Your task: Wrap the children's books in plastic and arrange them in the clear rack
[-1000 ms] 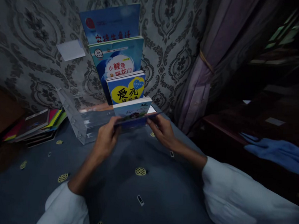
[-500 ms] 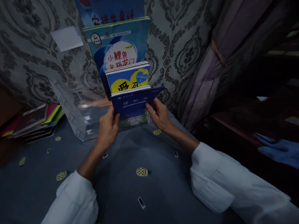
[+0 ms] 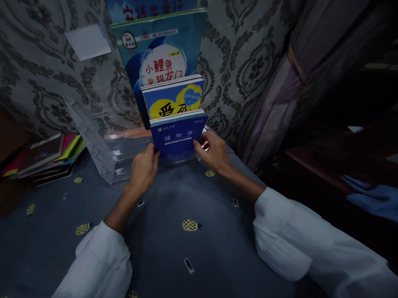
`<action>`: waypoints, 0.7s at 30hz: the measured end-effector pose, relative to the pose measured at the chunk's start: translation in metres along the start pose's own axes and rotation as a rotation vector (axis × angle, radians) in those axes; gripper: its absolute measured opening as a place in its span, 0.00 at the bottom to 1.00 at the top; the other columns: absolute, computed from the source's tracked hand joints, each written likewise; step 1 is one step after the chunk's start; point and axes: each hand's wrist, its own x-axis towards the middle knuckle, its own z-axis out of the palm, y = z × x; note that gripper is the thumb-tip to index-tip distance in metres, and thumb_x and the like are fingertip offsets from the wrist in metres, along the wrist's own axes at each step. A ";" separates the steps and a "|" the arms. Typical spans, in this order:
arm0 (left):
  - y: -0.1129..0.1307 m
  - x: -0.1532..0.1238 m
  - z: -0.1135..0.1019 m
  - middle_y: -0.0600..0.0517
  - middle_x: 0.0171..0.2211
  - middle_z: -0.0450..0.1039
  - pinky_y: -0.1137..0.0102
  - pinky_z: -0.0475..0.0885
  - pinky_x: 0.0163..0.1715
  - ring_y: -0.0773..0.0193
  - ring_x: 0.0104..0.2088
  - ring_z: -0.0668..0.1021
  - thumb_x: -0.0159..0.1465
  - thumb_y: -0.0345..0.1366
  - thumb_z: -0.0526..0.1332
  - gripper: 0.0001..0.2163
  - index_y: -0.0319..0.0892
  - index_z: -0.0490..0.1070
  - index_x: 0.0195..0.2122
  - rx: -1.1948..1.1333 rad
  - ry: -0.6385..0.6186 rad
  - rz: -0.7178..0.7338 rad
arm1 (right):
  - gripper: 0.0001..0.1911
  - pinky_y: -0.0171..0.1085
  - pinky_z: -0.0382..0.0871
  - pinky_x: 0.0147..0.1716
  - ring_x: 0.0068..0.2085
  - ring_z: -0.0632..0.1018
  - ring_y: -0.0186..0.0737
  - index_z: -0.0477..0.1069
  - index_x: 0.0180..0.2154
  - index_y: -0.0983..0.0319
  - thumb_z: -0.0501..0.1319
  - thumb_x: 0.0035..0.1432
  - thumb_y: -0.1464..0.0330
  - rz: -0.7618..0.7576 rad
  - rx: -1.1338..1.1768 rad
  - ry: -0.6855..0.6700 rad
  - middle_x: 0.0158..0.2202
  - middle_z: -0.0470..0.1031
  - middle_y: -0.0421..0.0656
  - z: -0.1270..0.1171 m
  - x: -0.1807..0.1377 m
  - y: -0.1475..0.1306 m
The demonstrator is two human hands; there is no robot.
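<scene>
A dark blue booklet [image 3: 180,134] with white print stands upright at the front of a clear tiered rack [image 3: 109,169]. My left hand [image 3: 143,167] grips its lower left edge, and my right hand [image 3: 214,152] has the right edge between thumb and fingers. Right behind it rises a blue and yellow book [image 3: 173,99], its lower part covered. Further back stands a teal book [image 3: 161,39] with a white circle and red title, and behind that a taller blue book [image 3: 151,1] cut off by the frame's top.
At the left lies a stack of colourful books and folders [image 3: 49,154]. A blue patterned cloth [image 3: 165,266] covers the table. Patterned wallpaper [image 3: 240,44] is behind, with a white card [image 3: 88,41] on it. A tied curtain [image 3: 273,105] hangs right, near a blue glove [image 3: 385,201].
The dark blue booklet has turned to line up squarely with the books behind and sits lower between my hands. The view has shifted slightly.
</scene>
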 end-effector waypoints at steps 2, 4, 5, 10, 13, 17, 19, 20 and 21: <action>0.002 -0.001 -0.001 0.45 0.36 0.79 0.63 0.72 0.40 0.51 0.37 0.81 0.72 0.33 0.53 0.08 0.40 0.70 0.47 0.044 -0.009 -0.026 | 0.10 0.42 0.70 0.32 0.32 0.74 0.45 0.64 0.29 0.56 0.57 0.61 0.61 0.003 -0.005 -0.002 0.29 0.72 0.44 0.001 -0.001 0.000; 0.004 -0.001 -0.002 0.45 0.36 0.79 0.63 0.72 0.40 0.51 0.37 0.82 0.72 0.34 0.53 0.07 0.41 0.70 0.46 0.093 -0.026 -0.057 | 0.10 0.42 0.70 0.32 0.32 0.74 0.45 0.63 0.28 0.56 0.56 0.61 0.61 0.010 0.004 0.000 0.29 0.72 0.44 0.001 -0.001 0.000; 0.005 -0.001 -0.003 0.44 0.35 0.79 0.63 0.72 0.40 0.50 0.37 0.82 0.72 0.34 0.53 0.07 0.41 0.69 0.46 0.116 -0.039 -0.074 | 0.10 0.42 0.70 0.32 0.32 0.75 0.45 0.63 0.28 0.56 0.56 0.61 0.61 0.018 0.012 0.002 0.28 0.72 0.44 0.001 -0.001 -0.001; 0.011 -0.002 -0.006 0.43 0.34 0.79 0.62 0.72 0.38 0.48 0.36 0.82 0.73 0.35 0.51 0.09 0.41 0.69 0.45 0.208 -0.091 -0.097 | 0.09 0.42 0.69 0.32 0.29 0.76 0.43 0.67 0.35 0.58 0.59 0.59 0.59 0.117 0.047 0.037 0.29 0.75 0.42 -0.002 -0.001 -0.004; 0.014 -0.002 -0.008 0.42 0.35 0.80 0.62 0.72 0.38 0.48 0.37 0.83 0.74 0.35 0.49 0.10 0.40 0.68 0.47 0.245 -0.125 -0.098 | 0.16 0.41 0.69 0.31 0.28 0.76 0.43 0.69 0.44 0.61 0.60 0.58 0.59 0.156 0.066 0.057 0.28 0.75 0.41 -0.002 -0.001 -0.005; 0.020 -0.002 -0.011 0.39 0.37 0.80 0.62 0.73 0.39 0.47 0.39 0.83 0.75 0.36 0.47 0.13 0.37 0.67 0.51 0.274 -0.184 -0.131 | 0.15 0.41 0.69 0.31 0.28 0.76 0.43 0.72 0.43 0.62 0.59 0.58 0.60 0.134 0.064 0.057 0.29 0.76 0.42 0.000 -0.001 -0.002; 0.023 -0.002 -0.012 0.39 0.39 0.80 0.62 0.73 0.40 0.47 0.41 0.83 0.76 0.36 0.46 0.13 0.37 0.66 0.52 0.297 -0.208 -0.145 | 0.14 0.41 0.69 0.30 0.29 0.76 0.43 0.74 0.42 0.62 0.59 0.58 0.60 0.117 0.063 0.067 0.29 0.76 0.43 0.001 -0.001 0.000; 0.024 -0.002 -0.012 0.39 0.40 0.80 0.62 0.74 0.41 0.48 0.42 0.83 0.76 0.35 0.46 0.13 0.37 0.66 0.52 0.312 -0.220 -0.149 | 0.15 0.41 0.69 0.30 0.29 0.76 0.43 0.74 0.42 0.62 0.59 0.58 0.60 0.112 0.062 0.073 0.29 0.76 0.43 0.001 -0.001 0.001; 0.025 -0.001 -0.013 0.40 0.40 0.80 0.63 0.74 0.41 0.49 0.42 0.83 0.76 0.35 0.45 0.13 0.37 0.65 0.53 0.325 -0.233 -0.151 | 0.15 0.41 0.69 0.30 0.29 0.76 0.43 0.75 0.41 0.62 0.59 0.58 0.60 0.108 0.061 0.078 0.29 0.77 0.43 0.001 -0.001 0.001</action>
